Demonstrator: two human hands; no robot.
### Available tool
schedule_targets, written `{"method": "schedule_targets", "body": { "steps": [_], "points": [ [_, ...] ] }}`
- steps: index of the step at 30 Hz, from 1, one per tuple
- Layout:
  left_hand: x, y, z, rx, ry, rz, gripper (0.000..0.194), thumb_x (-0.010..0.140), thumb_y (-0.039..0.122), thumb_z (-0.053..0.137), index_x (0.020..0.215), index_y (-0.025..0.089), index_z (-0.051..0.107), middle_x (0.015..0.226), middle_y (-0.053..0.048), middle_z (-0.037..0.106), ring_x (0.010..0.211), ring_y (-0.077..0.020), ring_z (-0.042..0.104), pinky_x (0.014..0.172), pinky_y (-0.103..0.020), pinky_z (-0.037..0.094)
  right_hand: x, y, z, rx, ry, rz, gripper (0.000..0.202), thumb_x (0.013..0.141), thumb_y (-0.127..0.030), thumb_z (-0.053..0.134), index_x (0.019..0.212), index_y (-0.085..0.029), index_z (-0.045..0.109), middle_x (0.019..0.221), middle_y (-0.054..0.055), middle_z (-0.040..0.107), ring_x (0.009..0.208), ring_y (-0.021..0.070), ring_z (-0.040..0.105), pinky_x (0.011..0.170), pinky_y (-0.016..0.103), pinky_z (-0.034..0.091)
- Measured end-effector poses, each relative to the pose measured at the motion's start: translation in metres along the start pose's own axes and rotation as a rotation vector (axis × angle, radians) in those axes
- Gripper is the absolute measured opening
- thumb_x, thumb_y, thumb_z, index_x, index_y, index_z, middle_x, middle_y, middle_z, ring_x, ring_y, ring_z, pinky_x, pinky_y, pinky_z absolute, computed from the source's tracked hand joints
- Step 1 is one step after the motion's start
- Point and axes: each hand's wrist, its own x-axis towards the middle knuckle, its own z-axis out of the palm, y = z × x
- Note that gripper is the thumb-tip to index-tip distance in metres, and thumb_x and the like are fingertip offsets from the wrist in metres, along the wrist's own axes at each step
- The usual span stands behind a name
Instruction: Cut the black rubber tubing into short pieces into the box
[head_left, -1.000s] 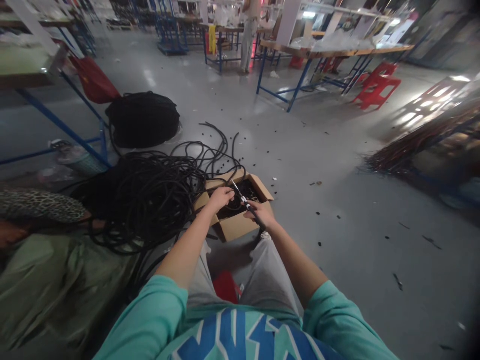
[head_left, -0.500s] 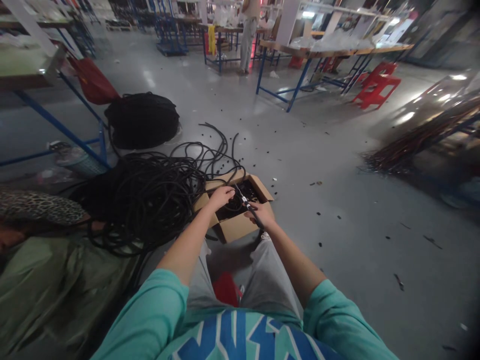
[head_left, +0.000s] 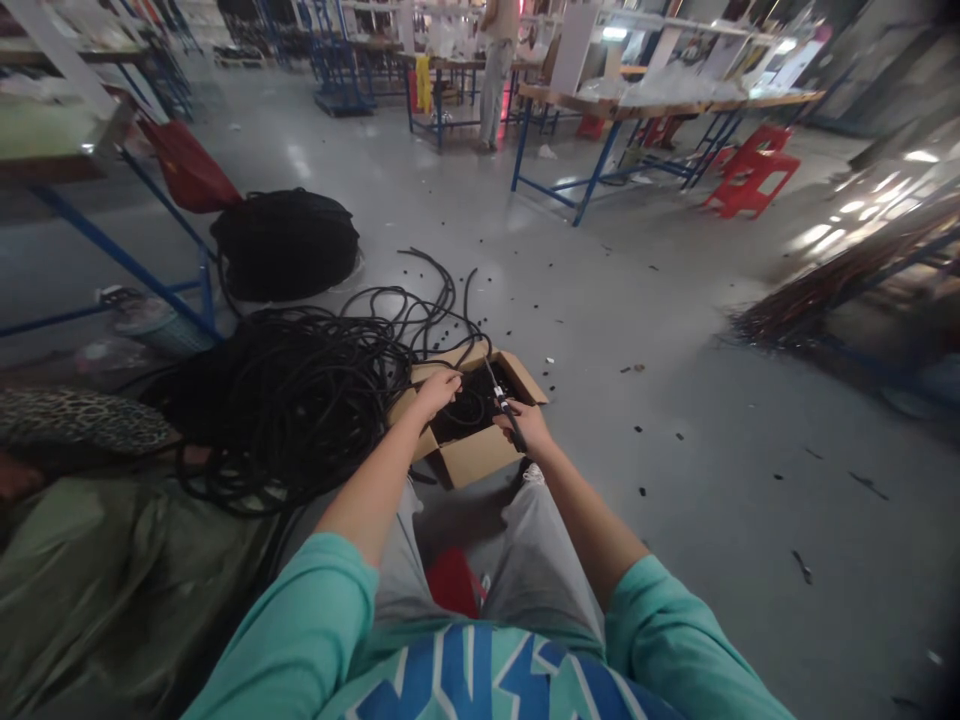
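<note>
Over the left part of an open cardboard box [head_left: 484,455], my left hand [head_left: 440,390] is closed with its fingertips pinched at a black cord [head_left: 471,400]. My right hand [head_left: 527,425] is wrapped round the dark handle of a slim metal-tipped tool [head_left: 501,393], whose tip points up and away over the box. The tool's exact kind is too small to tell. Small black pieces lie inside the box. To its left spreads a big tangle of black cords [head_left: 300,390], and some of them run over the box's far edge.
A black bundle [head_left: 289,243] lies behind the tangle. At the left, a person's patterned sleeve [head_left: 82,418] is beside green cloth [head_left: 120,580]. Blue-legged tables [head_left: 592,180], red stools [head_left: 754,175] and a standing person [head_left: 496,80] are farther off. Black scraps dot the floor.
The tool and my right hand have shifted slightly right, and the tool's tip is farther from my left hand. My left hand has moved slightly left.
</note>
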Motion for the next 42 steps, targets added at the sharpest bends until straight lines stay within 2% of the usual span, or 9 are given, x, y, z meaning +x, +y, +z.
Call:
{"method": "schedule_targets", "body": {
  "steps": [3,8,13,17,21,24,26,32,42],
  "points": [
    [-0.009,0.003,0.000,-0.186,0.023,-0.068,0.022,0.068,0.014,0.053,0.089,0.011,0.058,0.065,0.000,0.057,0.050,-0.0063,0.047,0.049,-0.019,0.034,-0.003,0.007,-0.002,0.063,-0.030,0.007,0.043,0.055,-0.029,0.062,0.095,-0.015,0.055,0.048,-0.009,0.041,0.040,0.0061,0.039,0.039,0.019,0.030],
    [-0.028,0.005,-0.001,-0.410,0.109,-0.067,0.020,0.064,0.012,0.058,0.083,0.010,0.055,0.054,0.002,0.053,0.049,-0.0075,0.049,0.048,-0.020,0.037,-0.020,0.019,-0.001,0.086,-0.064,0.043,0.056,0.057,-0.029,0.064,0.110,-0.015,0.051,0.065,-0.002,0.056,0.059,0.0110,0.052,0.053,0.022,0.038],
    [-0.044,0.013,-0.001,-0.317,0.156,-0.029,0.024,0.062,0.017,0.061,0.086,0.013,0.055,0.055,0.003,0.053,0.044,-0.0069,0.048,0.043,-0.019,0.035,-0.041,0.016,0.005,0.050,-0.186,0.043,0.052,0.058,-0.028,0.065,0.108,-0.019,0.053,0.076,0.001,0.061,0.079,0.0166,0.056,0.070,0.027,0.042],
    [-0.055,0.022,0.000,-0.233,0.164,0.013,0.024,0.063,0.020,0.061,0.085,0.013,0.056,0.058,0.003,0.054,0.045,-0.0073,0.048,0.044,-0.020,0.037,-0.053,0.003,0.008,0.005,-0.233,-0.001,0.052,0.058,-0.027,0.064,0.108,-0.019,0.053,0.079,0.001,0.060,0.077,0.0154,0.054,0.071,0.028,0.041],
    [-0.062,0.028,0.002,-0.120,0.192,0.117,0.019,0.062,0.018,0.061,0.080,0.014,0.056,0.074,-0.002,0.060,0.061,-0.0107,0.055,0.060,-0.025,0.044,-0.059,-0.010,0.008,-0.070,-0.262,-0.064,0.049,0.059,-0.027,0.063,0.106,-0.018,0.054,0.076,-0.001,0.057,0.072,0.0134,0.051,0.069,0.027,0.040],
    [-0.065,0.032,0.002,-0.038,0.218,0.178,0.018,0.061,0.016,0.061,0.078,0.015,0.056,0.083,-0.003,0.061,0.079,-0.0148,0.057,0.076,-0.030,0.044,-0.060,-0.016,0.007,-0.102,-0.283,-0.077,0.048,0.061,-0.027,0.060,0.107,-0.017,0.052,0.073,-0.002,0.055,0.066,0.0117,0.048,0.065,0.026,0.039],
    [-0.068,0.035,0.003,0.001,0.219,0.189,0.018,0.062,0.016,0.061,0.079,0.016,0.055,0.084,-0.003,0.061,0.082,-0.0160,0.057,0.079,-0.032,0.043,-0.061,-0.017,0.007,-0.117,-0.287,-0.091,0.049,0.062,-0.026,0.059,0.109,-0.016,0.051,0.073,-0.002,0.054,0.064,0.0109,0.047,0.063,0.025,0.038],
    [-0.076,0.044,0.004,0.051,0.221,0.202,0.017,0.063,0.016,0.059,0.078,0.017,0.054,0.084,-0.003,0.061,0.081,-0.0164,0.057,0.079,-0.032,0.042,-0.060,-0.016,0.005,-0.159,-0.315,-0.162,0.038,0.064,-0.026,0.057,0.101,-0.015,0.053,0.070,-0.002,0.052,0.064,0.0104,0.045,0.063,0.025,0.036],
    [-0.075,0.042,0.005,-0.065,0.220,0.241,0.013,0.067,0.027,0.059,0.074,0.016,0.056,0.076,-0.002,0.062,0.074,-0.0149,0.056,0.071,-0.028,0.043,-0.061,-0.016,0.008,-0.112,-0.262,-0.143,0.051,0.060,-0.025,0.057,0.110,-0.015,0.052,0.070,-0.002,0.050,0.061,0.0102,0.044,0.059,0.024,0.036]
  ]
}}
